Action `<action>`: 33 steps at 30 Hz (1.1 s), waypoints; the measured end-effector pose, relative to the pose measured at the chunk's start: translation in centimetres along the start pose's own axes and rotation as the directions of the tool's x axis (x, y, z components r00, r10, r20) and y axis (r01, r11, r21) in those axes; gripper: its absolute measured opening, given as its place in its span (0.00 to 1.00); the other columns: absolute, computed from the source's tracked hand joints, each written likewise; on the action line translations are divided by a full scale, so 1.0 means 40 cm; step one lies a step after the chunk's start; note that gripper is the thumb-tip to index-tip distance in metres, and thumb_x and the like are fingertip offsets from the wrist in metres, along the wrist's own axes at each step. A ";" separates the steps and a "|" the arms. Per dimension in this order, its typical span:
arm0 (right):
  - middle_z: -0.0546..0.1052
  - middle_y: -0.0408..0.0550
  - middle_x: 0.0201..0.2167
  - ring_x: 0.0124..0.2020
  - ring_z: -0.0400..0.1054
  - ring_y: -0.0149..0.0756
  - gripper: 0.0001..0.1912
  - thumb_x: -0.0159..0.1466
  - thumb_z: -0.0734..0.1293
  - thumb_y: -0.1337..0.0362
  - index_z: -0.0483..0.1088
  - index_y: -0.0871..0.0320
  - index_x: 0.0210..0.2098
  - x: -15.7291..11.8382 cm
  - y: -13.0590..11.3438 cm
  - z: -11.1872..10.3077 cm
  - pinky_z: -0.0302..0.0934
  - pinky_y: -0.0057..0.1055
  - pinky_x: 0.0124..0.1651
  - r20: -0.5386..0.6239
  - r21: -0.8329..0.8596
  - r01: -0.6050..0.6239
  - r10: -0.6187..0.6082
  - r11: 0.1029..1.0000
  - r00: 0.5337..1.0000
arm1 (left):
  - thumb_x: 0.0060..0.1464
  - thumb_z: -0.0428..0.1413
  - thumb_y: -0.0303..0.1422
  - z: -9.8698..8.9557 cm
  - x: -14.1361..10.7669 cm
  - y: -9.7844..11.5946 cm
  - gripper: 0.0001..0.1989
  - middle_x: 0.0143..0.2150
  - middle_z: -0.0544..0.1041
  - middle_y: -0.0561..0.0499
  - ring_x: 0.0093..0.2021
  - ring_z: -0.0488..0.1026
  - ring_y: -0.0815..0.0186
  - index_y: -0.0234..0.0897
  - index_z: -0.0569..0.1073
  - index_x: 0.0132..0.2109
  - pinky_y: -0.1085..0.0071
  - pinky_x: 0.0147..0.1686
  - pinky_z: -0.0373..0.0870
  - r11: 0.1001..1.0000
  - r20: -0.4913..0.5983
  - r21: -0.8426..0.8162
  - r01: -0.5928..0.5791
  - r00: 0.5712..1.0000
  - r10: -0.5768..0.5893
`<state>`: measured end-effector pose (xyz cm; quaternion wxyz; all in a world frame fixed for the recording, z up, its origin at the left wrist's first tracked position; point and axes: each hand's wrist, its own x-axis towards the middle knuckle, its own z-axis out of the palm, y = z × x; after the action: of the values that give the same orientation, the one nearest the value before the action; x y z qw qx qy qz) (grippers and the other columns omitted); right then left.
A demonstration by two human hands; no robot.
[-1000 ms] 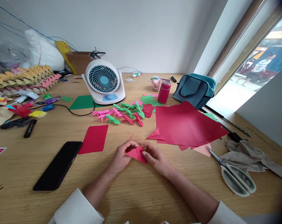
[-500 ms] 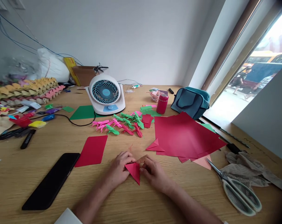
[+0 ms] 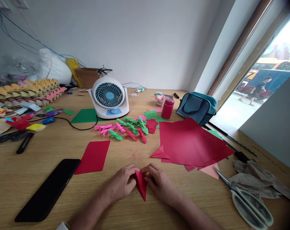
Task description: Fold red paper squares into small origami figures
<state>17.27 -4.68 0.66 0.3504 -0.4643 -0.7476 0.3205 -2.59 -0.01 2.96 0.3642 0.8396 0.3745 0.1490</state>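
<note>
Between my two hands is a small piece of folded red paper (image 3: 141, 185), a narrow triangle with its tip pointing down toward me. My left hand (image 3: 123, 182) pinches its left edge with thumb and fingers. On the other side, my right hand (image 3: 158, 183) has its fingertips closed on the right edge. Beyond my hands lies another folded red paper triangle (image 3: 160, 153), beside a stack of large red paper sheets (image 3: 193, 143). A red paper rectangle (image 3: 93, 156) rests to the left.
A black phone (image 3: 49, 190) lies at left front, scissors (image 3: 243, 198) at right front by a grey cloth (image 3: 252, 179). Behind are several folded paper figures (image 3: 125, 127), a white fan (image 3: 110, 95), a red flask (image 3: 167, 108) and a blue bag (image 3: 196, 107).
The folded paper between my hands has turned and now looks narrower, its tip closer to me. Both hands have shifted slightly nearer. Outside the window, the passers-by have changed position.
</note>
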 end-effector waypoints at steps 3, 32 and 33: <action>0.72 0.48 0.43 0.42 0.69 0.35 0.18 0.63 0.60 0.77 0.68 0.55 0.49 0.000 0.003 0.001 0.63 0.30 0.46 -0.002 -0.008 -0.002 0.002 1.000 1.000 | 0.50 0.47 0.21 -0.017 -0.006 0.005 0.16 0.40 0.77 0.51 0.40 0.72 0.65 0.37 0.73 0.43 0.73 0.42 0.66 0.996 0.022 -0.068 0.050 0.999 -0.048; 0.75 0.49 0.39 0.40 0.70 0.35 0.10 0.68 0.61 0.69 0.73 0.56 0.44 0.002 0.007 -0.015 0.64 0.32 0.45 0.018 0.036 0.011 -0.012 0.999 1.000 | 0.55 0.50 0.27 0.030 0.017 -0.017 0.11 0.38 0.82 0.52 0.37 0.77 0.67 0.39 0.76 0.41 0.74 0.40 0.70 0.990 -0.108 -0.071 0.118 0.986 -0.126; 0.75 0.49 0.38 0.40 0.70 0.35 0.10 0.68 0.61 0.69 0.73 0.57 0.44 0.002 0.008 -0.015 0.64 0.32 0.44 0.017 0.032 0.009 -0.009 0.999 1.000 | 0.55 0.50 0.26 0.029 0.017 -0.017 0.11 0.39 0.82 0.52 0.37 0.76 0.67 0.39 0.76 0.41 0.74 0.41 0.70 0.991 -0.104 -0.059 0.120 0.987 -0.125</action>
<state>17.91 -4.40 0.75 0.3526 -0.4525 -0.7476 0.3347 -1.89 0.21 1.68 0.3740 0.7959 0.4403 0.1809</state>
